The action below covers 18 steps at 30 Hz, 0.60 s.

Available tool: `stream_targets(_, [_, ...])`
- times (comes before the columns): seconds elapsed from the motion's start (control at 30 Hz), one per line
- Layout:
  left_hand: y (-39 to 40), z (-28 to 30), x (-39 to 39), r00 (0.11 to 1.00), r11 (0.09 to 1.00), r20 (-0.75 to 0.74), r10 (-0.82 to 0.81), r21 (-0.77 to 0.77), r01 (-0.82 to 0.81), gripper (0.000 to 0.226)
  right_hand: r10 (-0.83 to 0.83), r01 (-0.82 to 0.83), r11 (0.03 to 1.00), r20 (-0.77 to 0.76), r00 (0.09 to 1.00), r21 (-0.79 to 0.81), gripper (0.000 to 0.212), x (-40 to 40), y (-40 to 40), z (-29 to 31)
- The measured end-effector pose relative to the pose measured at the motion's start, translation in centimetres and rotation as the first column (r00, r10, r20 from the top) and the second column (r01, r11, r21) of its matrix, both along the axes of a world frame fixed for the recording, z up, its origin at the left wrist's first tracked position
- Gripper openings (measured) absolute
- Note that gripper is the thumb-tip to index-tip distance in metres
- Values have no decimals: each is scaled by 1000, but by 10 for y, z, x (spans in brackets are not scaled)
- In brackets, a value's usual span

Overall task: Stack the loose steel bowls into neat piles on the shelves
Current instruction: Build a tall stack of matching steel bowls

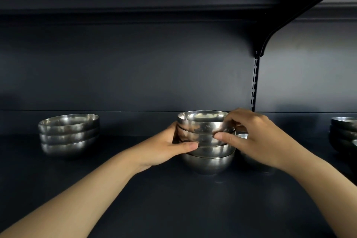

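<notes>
Left hand (170, 147) grips the left side of the centre stack (207, 150), thumb laid across the front at the third bowl, fingers wrapped out of sight behind. Right hand (257, 137) pinches the top bowl (202, 121), thumb on its front wall low down, fingers curled over the right rim. Top bowl sits nested in the stack, slightly tilted, its rim higher on the left. Stack is at frame centre, between both hands, on the dark shelf (173, 199); four bowls counted.

Another bowl (243, 136) is just right of the stack, mostly hidden behind the right hand; only a bit of rim shows. Left pile (68, 135), three nested bowls, stands in the left middle of the frame, well apart from the hands. A further pile (343, 133) is cut off at the right edge; count unclear.

Bowls are round, polished steel, mirror-like, with rolled rims and dim reflections. All insides seen look empty. Dark back panel (135, 67) behind; slotted upright (254, 83) and bracket (270, 38) upper right.
</notes>
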<state>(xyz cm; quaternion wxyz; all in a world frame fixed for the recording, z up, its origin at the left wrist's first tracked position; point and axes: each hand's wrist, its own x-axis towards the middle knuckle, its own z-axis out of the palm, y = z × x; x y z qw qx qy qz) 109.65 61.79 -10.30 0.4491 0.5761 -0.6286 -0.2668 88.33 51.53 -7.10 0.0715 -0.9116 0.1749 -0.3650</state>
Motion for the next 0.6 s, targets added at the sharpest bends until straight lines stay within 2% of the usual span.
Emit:
stream_targets(0.13, [0, -1, 1, 1000, 1000, 10, -10, 18, 9, 52, 4, -4, 1000, 5, 1000, 10, 50, 0, 0, 0])
stream_targets(0.3, [1, -2, 2, 1000, 999, 27, -3, 43, 2, 40, 16, -16, 1000, 17, 1000, 11, 50, 0, 1, -1])
stream_targets(0.6, [3, -1, -4, 1000, 999, 14, 15, 40, -16, 49, 3, -7, 999, 73, 997, 48, 52, 3, 5, -3])
